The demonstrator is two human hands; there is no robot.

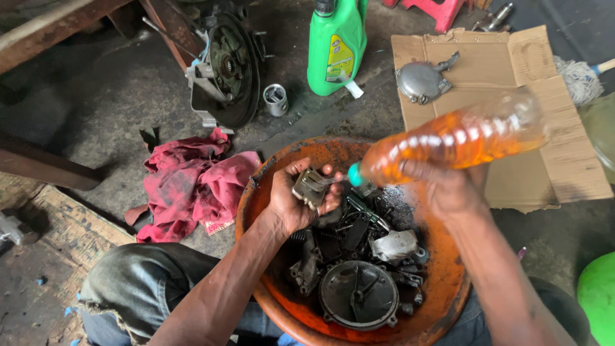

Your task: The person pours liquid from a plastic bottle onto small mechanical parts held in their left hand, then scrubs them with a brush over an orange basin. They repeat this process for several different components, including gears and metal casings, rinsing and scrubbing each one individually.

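We hold a small grey metal part (312,186) cupped in our left hand (296,198), fingers curled around its edges, just above the far rim of the orange basin (442,282). Our right hand (448,189) is wrapped around a clear plastic bottle of amber liquid (458,138), tipped almost level with its teal nozzle (354,174) just beside the part. Below, the basin is full of oily black engine pieces, with a round dark cover (359,295) at the near side and a pale metal housing (394,245) right of centre. To the left lies a crumpled red rag (192,186); farther off stand a green jug (336,45) and a wheel hub assembly (227,67), and a grey cover (421,81) rests on flattened cardboard (544,128) at the right. As we judge it, the greasy part could slip from our wet fingers and drop among the pieces. A hard squeeze on the soft bottle could send liquid past the part, over the rim and onto our jeans (138,282) or the floor.
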